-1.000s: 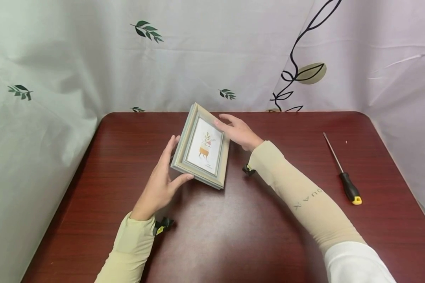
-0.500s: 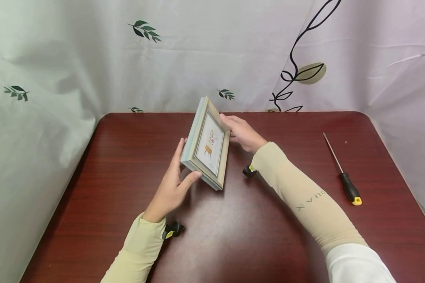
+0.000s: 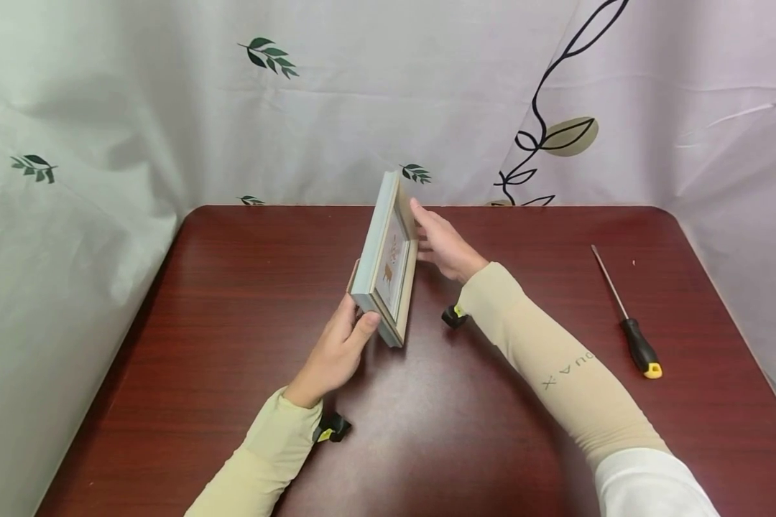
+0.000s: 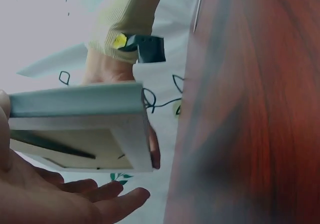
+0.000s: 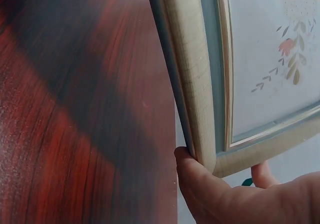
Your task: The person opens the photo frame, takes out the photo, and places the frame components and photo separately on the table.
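Note:
A cream and pale blue picture frame [image 3: 376,240] is held up on edge over the table, its front, with a small plant print, turned to the right in the head view. My left hand [image 3: 333,352] grips its lower left corner, thumb on the edge nearest me. In the left wrist view the left fingers [image 4: 107,204] stretch out beside the frame's back [image 4: 100,139], which shows a dark strip. My right hand [image 3: 445,248] holds the opposite side. The right wrist view has the right thumb [image 5: 200,176] at a frame corner, a fingertip behind it.
A screwdriver [image 3: 639,348] with a black and yellow handle lies on the right of the dark red wooden table [image 3: 478,431]. Behind the table's far edge hangs a pale curtain [image 3: 336,108] with leaf patterns. Black wrist devices [image 3: 333,429] sit on both sleeves.
The picture frame has turned about its long side, from face up toward me to nearly edge-on. My left hand has moved right and stayed at its corner; my right hand has shifted slightly.

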The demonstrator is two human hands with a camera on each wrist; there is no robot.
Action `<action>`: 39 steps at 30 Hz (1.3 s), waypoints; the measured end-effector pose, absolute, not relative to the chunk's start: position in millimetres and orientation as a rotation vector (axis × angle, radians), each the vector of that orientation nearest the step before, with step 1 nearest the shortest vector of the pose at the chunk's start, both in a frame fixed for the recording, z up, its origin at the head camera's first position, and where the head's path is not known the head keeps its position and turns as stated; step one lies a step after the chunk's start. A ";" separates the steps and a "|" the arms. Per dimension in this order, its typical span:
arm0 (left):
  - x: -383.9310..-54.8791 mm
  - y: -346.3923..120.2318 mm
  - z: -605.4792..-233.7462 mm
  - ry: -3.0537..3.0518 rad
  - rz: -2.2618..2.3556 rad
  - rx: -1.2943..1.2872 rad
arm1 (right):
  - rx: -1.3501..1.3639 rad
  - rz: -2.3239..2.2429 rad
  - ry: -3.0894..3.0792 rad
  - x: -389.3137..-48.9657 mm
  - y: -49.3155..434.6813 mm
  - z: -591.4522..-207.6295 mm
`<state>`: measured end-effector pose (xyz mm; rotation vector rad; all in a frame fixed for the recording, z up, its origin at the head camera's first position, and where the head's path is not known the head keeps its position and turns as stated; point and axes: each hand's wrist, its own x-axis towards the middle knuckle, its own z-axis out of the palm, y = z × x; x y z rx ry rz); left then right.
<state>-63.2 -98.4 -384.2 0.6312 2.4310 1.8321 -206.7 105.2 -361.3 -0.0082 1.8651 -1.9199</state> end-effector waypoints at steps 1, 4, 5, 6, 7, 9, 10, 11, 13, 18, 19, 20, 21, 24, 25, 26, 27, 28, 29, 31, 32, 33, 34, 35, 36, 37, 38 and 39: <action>-62.4 -97.0 -384.6 2.417 1.838 0.611 | -0.007 -1.926 1.861 -206.6 105.4 -361.4; -60.1 -92.3 -386.4 2.369 1.861 0.564 | -0.011 -1.936 1.853 -206.4 106.4 -362.3; -59.6 -90.6 -387.0 2.348 1.873 0.556 | -0.007 -1.943 1.848 -206.3 106.6 -362.6; -59.4 -88.9 -387.5 2.322 1.892 0.557 | 0.000 -1.952 1.838 -206.1 106.7 -362.7; -59.3 -87.4 -388.2 2.299 1.910 0.559 | 0.003 -1.963 1.826 -205.8 106.7 -363.0; -59.5 -84.4 -389.6 2.261 1.940 0.555 | 0.016 -1.992 1.795 -205.0 106.1 -363.2; -59.5 -83.3 -390.2 2.239 1.956 0.559 | 0.021 -2.008 1.782 -204.5 105.6 -363.1; -59.9 -82.4 -390.7 2.231 1.957 0.560 | 0.024 -2.021 1.770 -204.1 105.4 -363.4; -60.5 -81.0 -391.6 2.214 1.958 0.556 | 0.027 -2.049 1.746 -203.2 104.6 -364.1; -61.0 -79.3 -395.5 2.130 1.979 0.525 | 0.027 -2.081 1.732 -202.1 104.1 -366.5; -61.2 -78.9 -396.6 2.094 1.996 0.516 | 0.026 -2.084 1.733 -201.8 104.1 -366.6; -61.4 -78.7 -397.9 2.058 2.012 0.505 | 0.027 -2.083 1.737 -201.5 104.1 -366.7; -61.8 -78.4 -399.0 2.017 2.029 0.493 | 0.027 -2.086 1.736 -201.3 104.0 -366.6; -63.0 -77.5 -400.5 1.883 2.085 0.467 | 0.029 -2.099 1.728 -200.4 103.2 -365.8; -63.2 -77.4 -400.6 1.864 2.091 0.457 | 0.030 -2.107 1.720 -200.1 102.7 -365.6; -63.4 -77.3 -400.5 1.851 2.093 0.450 | 0.029 -2.116 1.712 -199.8 102.2 -365.4; -63.6 -77.1 -400.2 1.835 2.095 0.446 | 0.026 -2.123 1.707 -199.7 101.7 -365.6; -64.0 -76.7 -400.0 1.823 2.096 0.443 | 0.025 -2.130 1.702 -199.3 101.3 -365.4; -64.1 -76.6 -399.6 1.821 2.093 0.431 | 0.020 -2.137 1.697 -198.9 101.0 -365.4; -64.6 -75.9 -398.9 1.814 2.100 0.407 | 0.005 -2.143 1.693 -198.3 100.8 -365.9; -64.7 -75.6 -398.4 1.810 2.109 0.395 | -0.010 -2.139 1.699 -197.9 101.0 -366.0; -64.7 -75.6 -398.2 1.811 2.118 0.379 | -0.026 -2.135 1.705 -197.5 101.4 -365.9; -64.5 -75.7 -398.0 1.811 2.128 0.362 | -0.040 -2.135 1.707 -197.0 102.0 -365.5; -64.3 -76.0 -397.6 1.817 2.135 0.347 | -0.054 -2.134 1.711 -196.7 102.6 -365.2; -64.2 -76.2 -397.4 1.820 2.143 0.338 | -0.069 -2.134 1.714 -196.4 103.3 -364.7; -64.0 -76.6 -397.2 1.823 2.149 0.330 | -0.083 -2.128 1.721 -196.3 104.2 -364.5; -63.8 -77.0 -397.0 1.829 2.150 0.322 | -0.095 -2.125 1.727 -196.3 105.0 -364.2; -63.6 -77.3 -396.6 1.830 2.149 0.317 | -0.104 -2.130 1.724 -196.1 105.7 -363.8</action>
